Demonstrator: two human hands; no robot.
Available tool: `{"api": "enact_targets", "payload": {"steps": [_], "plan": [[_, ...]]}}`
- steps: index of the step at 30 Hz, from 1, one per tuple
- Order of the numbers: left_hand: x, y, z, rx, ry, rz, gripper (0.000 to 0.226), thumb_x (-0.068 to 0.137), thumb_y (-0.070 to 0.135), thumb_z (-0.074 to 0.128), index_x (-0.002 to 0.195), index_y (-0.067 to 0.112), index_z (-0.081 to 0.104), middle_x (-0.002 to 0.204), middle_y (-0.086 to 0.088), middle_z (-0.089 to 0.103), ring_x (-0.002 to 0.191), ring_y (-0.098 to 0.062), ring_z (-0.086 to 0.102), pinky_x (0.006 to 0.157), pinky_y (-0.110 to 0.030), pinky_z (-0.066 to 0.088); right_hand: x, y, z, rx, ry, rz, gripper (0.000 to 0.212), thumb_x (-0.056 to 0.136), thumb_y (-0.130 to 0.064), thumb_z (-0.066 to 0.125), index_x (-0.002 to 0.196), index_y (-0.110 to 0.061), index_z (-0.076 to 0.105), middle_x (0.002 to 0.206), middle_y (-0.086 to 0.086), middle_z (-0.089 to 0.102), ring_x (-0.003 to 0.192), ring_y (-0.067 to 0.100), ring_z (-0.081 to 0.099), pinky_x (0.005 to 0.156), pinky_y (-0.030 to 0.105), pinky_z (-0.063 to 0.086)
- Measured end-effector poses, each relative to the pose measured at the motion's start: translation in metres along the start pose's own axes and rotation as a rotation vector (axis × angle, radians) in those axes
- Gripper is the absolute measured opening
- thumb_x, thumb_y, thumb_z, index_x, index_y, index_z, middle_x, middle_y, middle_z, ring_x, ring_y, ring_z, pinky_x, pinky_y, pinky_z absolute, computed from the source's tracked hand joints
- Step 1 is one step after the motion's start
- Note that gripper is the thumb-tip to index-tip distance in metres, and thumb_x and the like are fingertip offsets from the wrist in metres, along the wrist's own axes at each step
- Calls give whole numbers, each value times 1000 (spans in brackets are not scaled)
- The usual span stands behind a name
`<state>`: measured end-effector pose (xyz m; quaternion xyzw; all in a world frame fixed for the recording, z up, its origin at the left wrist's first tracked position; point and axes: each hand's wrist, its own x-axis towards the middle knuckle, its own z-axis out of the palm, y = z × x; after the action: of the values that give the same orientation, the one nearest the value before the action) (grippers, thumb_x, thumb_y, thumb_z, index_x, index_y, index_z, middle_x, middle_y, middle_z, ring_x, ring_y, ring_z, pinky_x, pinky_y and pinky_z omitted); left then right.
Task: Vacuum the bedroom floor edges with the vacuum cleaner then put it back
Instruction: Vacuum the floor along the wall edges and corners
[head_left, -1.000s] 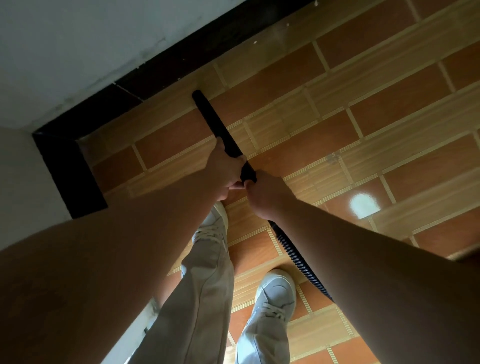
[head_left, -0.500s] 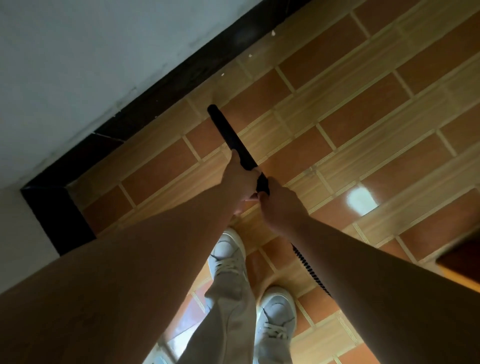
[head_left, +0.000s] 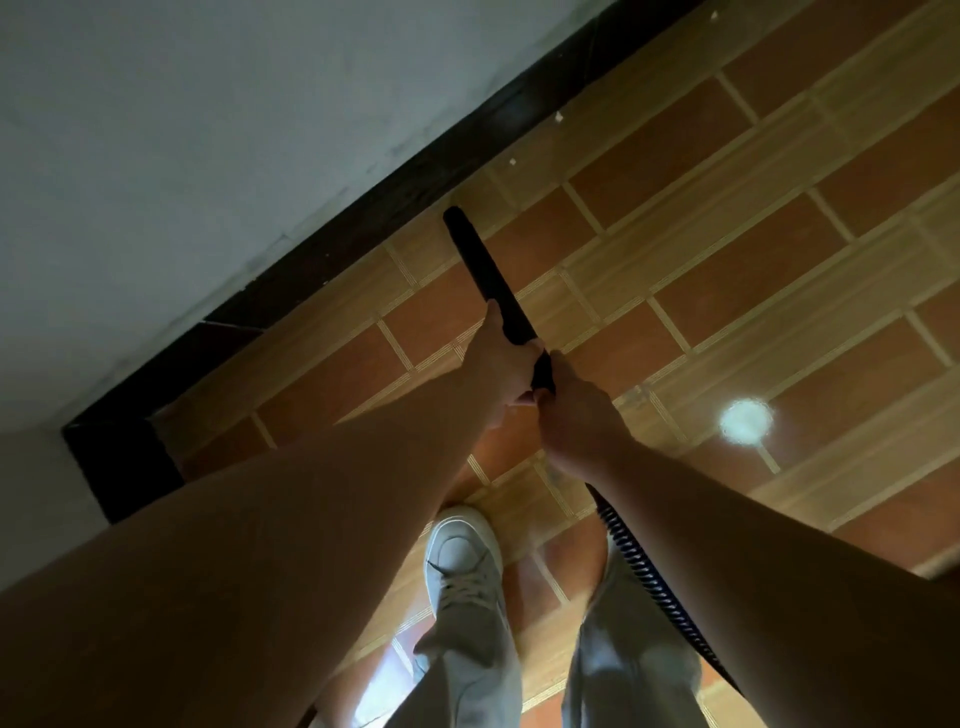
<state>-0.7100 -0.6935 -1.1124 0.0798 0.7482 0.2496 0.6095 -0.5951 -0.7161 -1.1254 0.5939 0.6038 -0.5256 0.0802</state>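
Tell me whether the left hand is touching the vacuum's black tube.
Touching. The head view shows the left hand gripping the black tube, its fingers curled round it with no gap between them.

Single head-worn view looks steeply down onto the tiled floor; wall fills the upper left.

The tiled floor – reddish and tan blocks – runs up to a black skirting board, with pale specks beside it and a white shoe planted on it.
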Motion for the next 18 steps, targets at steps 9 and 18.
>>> {"api": "enact_targets", "payload": {"steps": [9,18], "plan": [[6,0,14,5,48,38,83,101,9,59,162,38,11,137,-9,57,86,-15,66,60,-37,63,7,9,-9,-2,-24,7,53,107,-20,34,157,-31,22,97,8,66,63,16,62,47,27,42],[11,-4,15,-62,108,27,82,101,11,59,162,37,11,133,-10,61,81,-15,68,69,-43,64,13,8,-18,-36,-91,-25,58,108,-28,33,162,-31,11,106,14,64,81,26,67,64,41,55]]}}
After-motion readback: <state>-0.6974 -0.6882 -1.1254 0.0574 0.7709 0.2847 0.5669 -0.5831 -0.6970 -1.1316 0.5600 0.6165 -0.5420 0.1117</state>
